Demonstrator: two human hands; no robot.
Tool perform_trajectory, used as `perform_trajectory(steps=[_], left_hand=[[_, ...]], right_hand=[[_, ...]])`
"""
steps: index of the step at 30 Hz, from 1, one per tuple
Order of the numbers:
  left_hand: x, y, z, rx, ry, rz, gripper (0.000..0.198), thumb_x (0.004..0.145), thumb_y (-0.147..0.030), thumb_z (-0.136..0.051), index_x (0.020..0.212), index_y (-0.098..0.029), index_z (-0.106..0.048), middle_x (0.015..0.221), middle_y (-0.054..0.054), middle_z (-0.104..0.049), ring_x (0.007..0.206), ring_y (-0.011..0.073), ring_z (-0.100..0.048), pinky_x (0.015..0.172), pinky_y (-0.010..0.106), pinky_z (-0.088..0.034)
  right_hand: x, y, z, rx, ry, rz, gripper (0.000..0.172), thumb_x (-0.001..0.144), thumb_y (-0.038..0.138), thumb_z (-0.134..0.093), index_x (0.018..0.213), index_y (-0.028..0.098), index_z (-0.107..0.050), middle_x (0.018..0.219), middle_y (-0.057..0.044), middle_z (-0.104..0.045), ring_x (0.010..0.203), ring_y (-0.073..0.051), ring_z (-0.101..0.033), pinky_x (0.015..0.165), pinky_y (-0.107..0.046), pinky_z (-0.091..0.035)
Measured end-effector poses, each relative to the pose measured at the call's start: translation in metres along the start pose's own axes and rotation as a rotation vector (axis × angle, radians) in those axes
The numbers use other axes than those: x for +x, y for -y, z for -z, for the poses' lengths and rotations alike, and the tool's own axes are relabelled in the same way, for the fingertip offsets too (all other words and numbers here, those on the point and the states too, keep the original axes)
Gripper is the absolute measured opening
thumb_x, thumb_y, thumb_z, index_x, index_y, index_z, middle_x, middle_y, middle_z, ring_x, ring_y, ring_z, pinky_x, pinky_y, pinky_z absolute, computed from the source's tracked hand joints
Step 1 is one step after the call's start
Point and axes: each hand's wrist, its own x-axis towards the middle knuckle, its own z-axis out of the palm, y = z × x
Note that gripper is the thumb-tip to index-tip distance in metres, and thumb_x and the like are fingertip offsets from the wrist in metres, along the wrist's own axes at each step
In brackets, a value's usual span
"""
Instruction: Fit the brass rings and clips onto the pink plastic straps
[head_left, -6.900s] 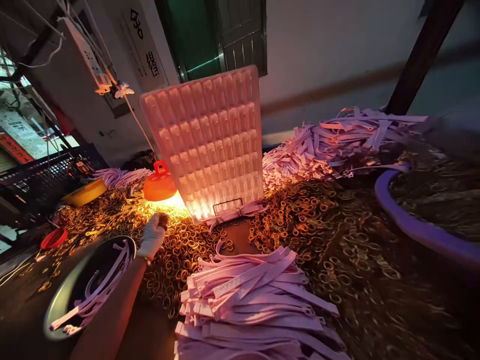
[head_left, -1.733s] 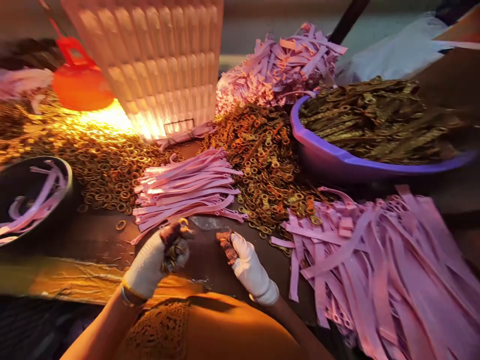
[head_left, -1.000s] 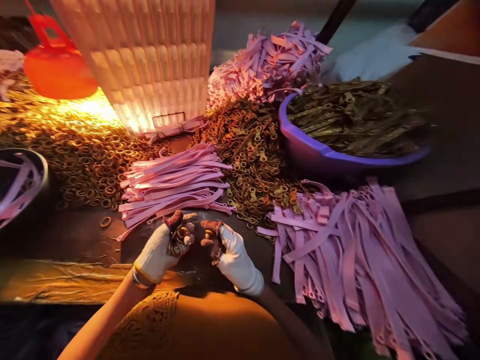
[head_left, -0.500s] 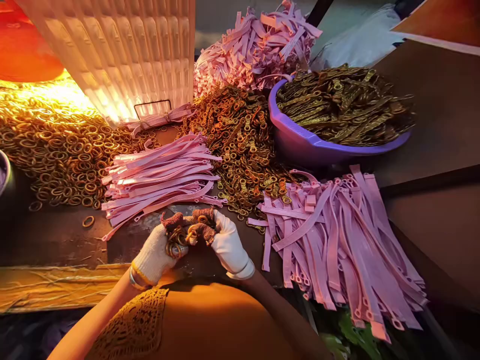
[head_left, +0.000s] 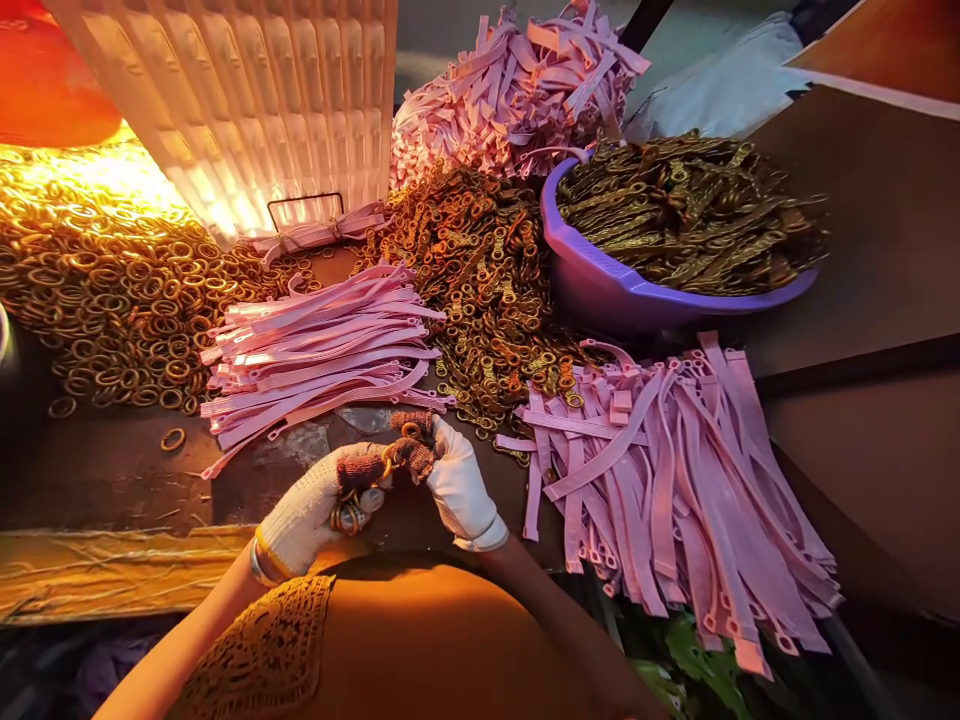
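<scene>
My left hand [head_left: 315, 500], in a cream knitted glove with dark wrapped fingertips, is closed around several brass rings [head_left: 346, 516]. My right hand [head_left: 459, 485] wears a white glove with brown-wrapped fingertips. Its thumb and finger pinch a brass ring [head_left: 410, 430]. Between the two hands another ring [head_left: 388, 461] shows at the fingertips, and both hands nearly touch there. Just beyond them lies a stack of pink straps [head_left: 322, 345] with small loops at their ends. Any smaller part between the fingers is hidden.
Loose brass rings [head_left: 112, 290] are heaped at the left, with a single ring [head_left: 173, 439] nearer me. Brass zipper-pull-like pieces [head_left: 495, 290] are piled centrally. A purple basin [head_left: 600, 280] holds long metal strips. More pink straps [head_left: 690, 480] overhang at right. A ribbed translucent panel [head_left: 300, 100] stands behind.
My left hand has turned and its fingertips have closed in towards the right hand, with a ring now between them. The bunch of rings sits lower in the left palm. The right hand has shifted slightly.
</scene>
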Motion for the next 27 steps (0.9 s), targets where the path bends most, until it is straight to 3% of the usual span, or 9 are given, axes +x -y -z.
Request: perform_trajectory(steps=[7,10,14,16,18,20,22,25,27], left_hand=[[-0.009,0.001,-0.008,0.238,0.017,-0.063,0.022,0.088,-0.037,-0.063,0.081,-0.016,-0.060,0.072,0.004,-0.063,0.044,0.0059,-0.044,0.038,0.016,-0.029],[-0.009,0.003,-0.011,0.103,0.011,0.003,0.019,0.085,-0.034,-0.068,0.082,-0.018,-0.057,0.068,0.001,-0.059,0.047,0.0064,-0.047,0.041,0.015,-0.034],[-0.001,0.012,-0.016,-0.082,-0.021,0.120,0.027,0.082,-0.041,-0.068,0.077,-0.020,-0.052,0.059,-0.005,-0.045,0.041,0.0060,-0.036,0.035,0.016,-0.024],[0.004,0.015,-0.018,-0.042,-0.092,0.015,0.028,0.083,-0.041,-0.067,0.073,-0.020,-0.052,0.059,-0.004,-0.044,0.043,0.0069,-0.035,0.036,0.017,-0.026],[0.007,0.014,-0.019,0.116,-0.229,-0.218,0.018,0.078,-0.030,-0.072,0.075,-0.019,-0.058,0.065,-0.002,-0.052,0.053,0.0093,-0.045,0.045,0.018,-0.036],[0.009,0.008,-0.016,0.317,-0.407,-0.478,0.017,0.070,-0.017,-0.077,0.079,-0.020,-0.064,0.076,0.000,-0.060,0.068,0.0116,-0.053,0.057,0.017,-0.043],[0.007,0.000,-0.012,0.445,-0.496,-0.586,0.015,0.073,-0.017,-0.076,0.080,-0.021,-0.064,0.076,0.000,-0.062,0.065,0.0113,-0.053,0.055,0.017,-0.042],[0.002,-0.010,-0.005,0.326,-0.248,-0.342,0.015,0.086,-0.031,-0.064,0.078,-0.020,-0.059,0.062,-0.002,-0.058,0.039,0.0078,-0.038,0.036,0.019,-0.026],[-0.002,-0.012,-0.002,0.171,-0.067,-0.201,0.013,0.086,-0.030,-0.063,0.084,-0.018,-0.062,0.064,0.000,-0.062,0.036,0.0068,-0.037,0.033,0.019,-0.025]], right_hand=[[-0.005,-0.004,0.004,-0.103,0.056,0.070,0.030,0.084,0.036,-0.071,0.110,0.021,-0.068,0.104,-0.005,-0.067,0.094,-0.016,-0.062,0.086,-0.028,-0.054],[-0.007,-0.007,0.010,-0.230,0.119,0.168,0.032,0.090,0.032,-0.066,0.121,0.023,-0.065,0.110,-0.005,-0.067,0.100,-0.018,-0.064,0.092,-0.031,-0.054],[-0.008,-0.003,0.016,-0.655,0.218,0.434,0.040,0.092,0.018,-0.055,0.132,0.021,-0.059,0.114,-0.010,-0.067,0.102,-0.022,-0.065,0.095,-0.038,-0.053],[-0.011,0.003,0.015,-0.765,0.319,0.506,0.039,0.090,0.015,-0.053,0.127,0.021,-0.062,0.110,-0.011,-0.068,0.100,-0.024,-0.064,0.093,-0.041,-0.052],[-0.016,0.011,0.012,-0.619,0.350,0.428,0.031,0.091,0.018,-0.053,0.120,0.021,-0.065,0.105,-0.009,-0.068,0.095,-0.022,-0.064,0.089,-0.038,-0.053],[-0.020,0.021,0.010,-0.311,0.247,0.261,0.023,0.093,0.025,-0.056,0.114,0.022,-0.066,0.100,-0.006,-0.067,0.086,-0.017,-0.064,0.080,-0.031,-0.055],[-0.021,0.029,0.008,-0.053,0.101,0.106,0.024,0.091,0.036,-0.063,0.110,0.021,-0.066,0.095,-0.005,-0.066,0.075,-0.014,-0.061,0.065,-0.024,-0.052],[-0.016,0.034,0.008,0.098,0.010,-0.021,0.035,0.078,0.045,-0.077,0.099,0.019,-0.067,0.092,-0.006,-0.066,0.063,-0.011,-0.054,0.047,-0.019,-0.041],[-0.010,0.030,0.008,0.137,0.025,-0.086,0.038,0.073,0.044,-0.082,0.093,0.017,-0.066,0.087,-0.006,-0.066,0.056,-0.009,-0.048,0.042,-0.018,-0.035]])
